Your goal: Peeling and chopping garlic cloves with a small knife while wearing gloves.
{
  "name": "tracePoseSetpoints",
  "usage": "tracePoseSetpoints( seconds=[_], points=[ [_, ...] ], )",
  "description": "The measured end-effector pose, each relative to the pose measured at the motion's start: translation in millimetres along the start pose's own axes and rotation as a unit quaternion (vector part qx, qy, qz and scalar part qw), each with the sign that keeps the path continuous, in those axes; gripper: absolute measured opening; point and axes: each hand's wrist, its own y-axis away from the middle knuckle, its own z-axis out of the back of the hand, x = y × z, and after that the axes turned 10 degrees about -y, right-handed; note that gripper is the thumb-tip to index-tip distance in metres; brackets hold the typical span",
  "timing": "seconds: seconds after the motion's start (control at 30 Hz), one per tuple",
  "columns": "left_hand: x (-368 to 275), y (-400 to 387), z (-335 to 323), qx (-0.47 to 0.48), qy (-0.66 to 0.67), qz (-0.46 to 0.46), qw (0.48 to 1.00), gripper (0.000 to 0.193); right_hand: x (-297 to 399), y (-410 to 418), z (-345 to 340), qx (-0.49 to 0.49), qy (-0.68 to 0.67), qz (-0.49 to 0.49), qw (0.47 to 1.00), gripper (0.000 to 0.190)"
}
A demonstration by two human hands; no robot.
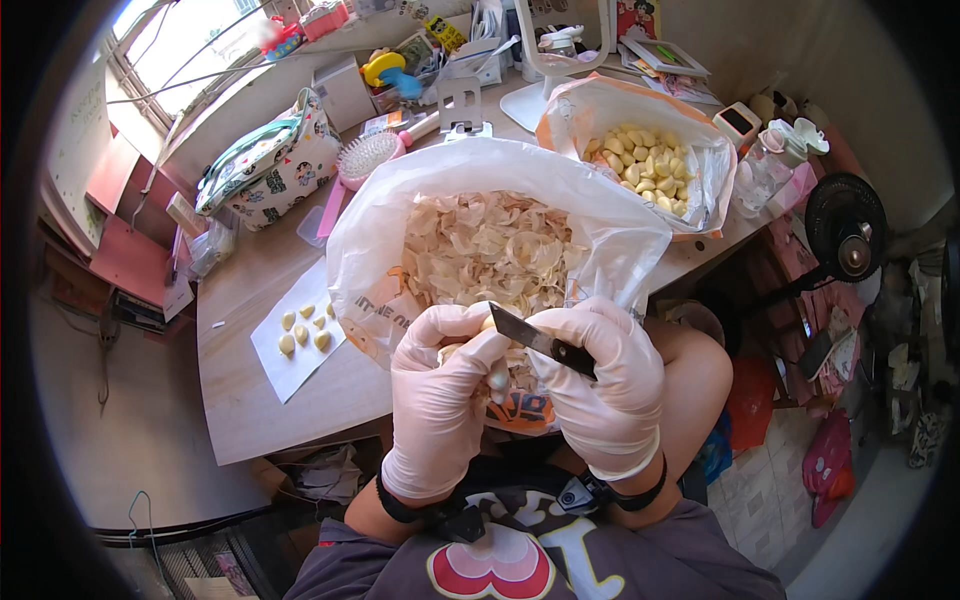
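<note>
My gloved left hand (448,390) pinches a garlic clove (489,322) between thumb and fingers, mostly covered by them. In my gloved right hand (604,382) is a small knife (540,341) with a dark handle, its blade slanting up to the left against the clove. Both hands are over the near rim of a white plastic bag (367,262). Dry garlic skins (495,247) fill the bag. Behind it, to the right, a second bag (562,112) holds many peeled garlic cloves (649,161). Several cloves (301,334) lie on a white paper sheet (289,382) at left.
A pink hairbrush (367,157) and a patterned zip pouch (277,172) lie on the wooden desk (240,420) at back left. A white-framed stand mirror (525,101) rises behind the bags. To the right are a clear bottle (761,176) and a black fan (844,225).
</note>
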Motion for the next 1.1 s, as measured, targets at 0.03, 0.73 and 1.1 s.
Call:
tracePoseSetpoints(
  seconds=[0.03,0.73,1.1],
  points=[
    [0,0,-1,-0.008,-0.002,-0.004,1.000,0.007,1,-1,-1,0.000,0.000,0.000,1.000,0.024],
    [-8,-5,16,0.143,-0.206,-0.019,0.968,0.036,-1,-1,10,-0.017,-0.165,-0.213,0.963,0.007],
    [-17,-5,23,0.183,-0.153,0.067,0.969,0.039,8,-4,17,0.016,-0.261,-0.293,0.920,0.009]
  ],
)
